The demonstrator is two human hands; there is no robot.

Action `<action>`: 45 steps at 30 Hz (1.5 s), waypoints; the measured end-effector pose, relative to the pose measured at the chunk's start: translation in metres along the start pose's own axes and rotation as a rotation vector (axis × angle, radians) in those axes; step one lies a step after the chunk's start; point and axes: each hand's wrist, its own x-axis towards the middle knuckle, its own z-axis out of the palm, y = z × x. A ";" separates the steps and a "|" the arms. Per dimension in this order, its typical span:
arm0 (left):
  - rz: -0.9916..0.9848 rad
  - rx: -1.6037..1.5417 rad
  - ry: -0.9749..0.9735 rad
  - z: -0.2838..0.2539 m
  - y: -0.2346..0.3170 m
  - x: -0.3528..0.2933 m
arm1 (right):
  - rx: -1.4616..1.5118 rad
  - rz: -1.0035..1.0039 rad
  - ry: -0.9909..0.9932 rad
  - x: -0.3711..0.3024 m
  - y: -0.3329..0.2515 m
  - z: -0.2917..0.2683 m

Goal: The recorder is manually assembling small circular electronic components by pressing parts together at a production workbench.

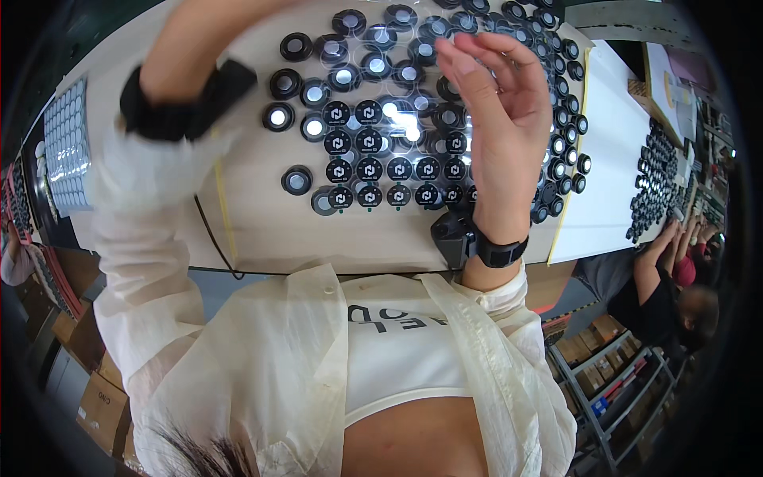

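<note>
My right hand (509, 111) is raised over a clear plastic sheet (350, 155). Its thumb and index fingertip come close together; whatever lies between them, if anything, I cannot make out. The other fingers are loosely curled. The sheet carries rows of round black labels (369, 169) with a white mark; its upper part shows only clear circle outlines. Beneath and around it stand many round black pieces with pale shiny centres, such as this black piece (296, 180). My left forearm reaches across the upper left, and its hand is beyond the top edge.
A pale work table (262, 230) bends across the view, with yellow tape (225, 199) at left. A sheet of pale round pieces (67, 147) lies far left. More black pieces (656, 175) stand at right, near another person's arms (664, 250). A metal rack (596, 397) and boxes are below.
</note>
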 end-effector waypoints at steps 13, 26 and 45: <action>-0.334 0.186 -0.137 0.006 -0.007 -0.073 | -0.902 -0.139 -0.551 -0.008 0.004 0.018; -0.288 0.337 -0.255 0.040 0.045 -0.141 | -1.157 -0.067 -0.625 0.004 0.001 0.032; -0.272 0.362 -0.234 0.040 0.054 -0.135 | -1.027 -0.352 -0.529 -0.025 -0.047 0.023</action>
